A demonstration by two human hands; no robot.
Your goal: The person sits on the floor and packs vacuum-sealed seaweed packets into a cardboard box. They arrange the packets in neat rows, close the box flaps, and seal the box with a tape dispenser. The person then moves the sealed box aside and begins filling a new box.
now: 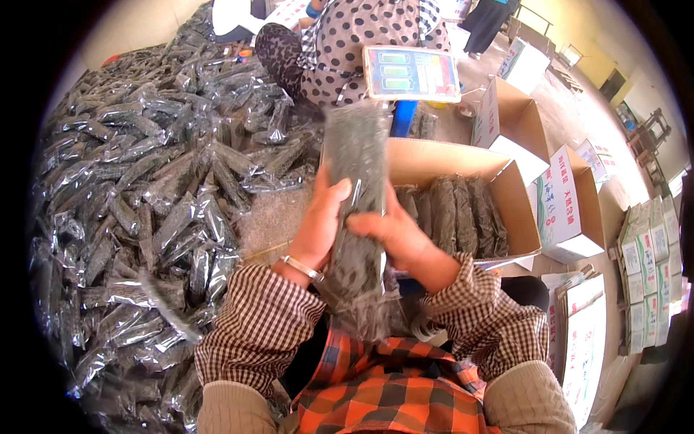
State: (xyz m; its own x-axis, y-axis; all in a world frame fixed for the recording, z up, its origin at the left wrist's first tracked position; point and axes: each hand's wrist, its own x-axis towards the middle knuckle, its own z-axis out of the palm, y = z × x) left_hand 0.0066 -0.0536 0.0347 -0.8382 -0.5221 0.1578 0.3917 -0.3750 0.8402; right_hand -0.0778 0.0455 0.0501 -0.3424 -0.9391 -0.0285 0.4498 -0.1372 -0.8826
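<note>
Between both palms I hold a clear plastic packet of dark dried strips (358,146), its long side pointing away from me. My left hand (320,222) grips its left side, thumb on top. On the right side, my right hand (396,233) closes around it, thumb across the film. Loose, crumpled film hangs at the near end, above my orange checked apron (390,380). Just beyond my right hand stands an open cardboard carton (450,154) with several similar packets (455,217) side by side in it. What the strips are cannot be told exactly.
A large heap of wrapped packets (135,179) covers the floor at left. Behind the carton is a digital scale display (412,73) on a blue post (404,119). A person in a dotted garment (347,49) sits beyond. Open cartons (569,206), flattened cartons (583,336) and stacked boxes (650,271) are at right.
</note>
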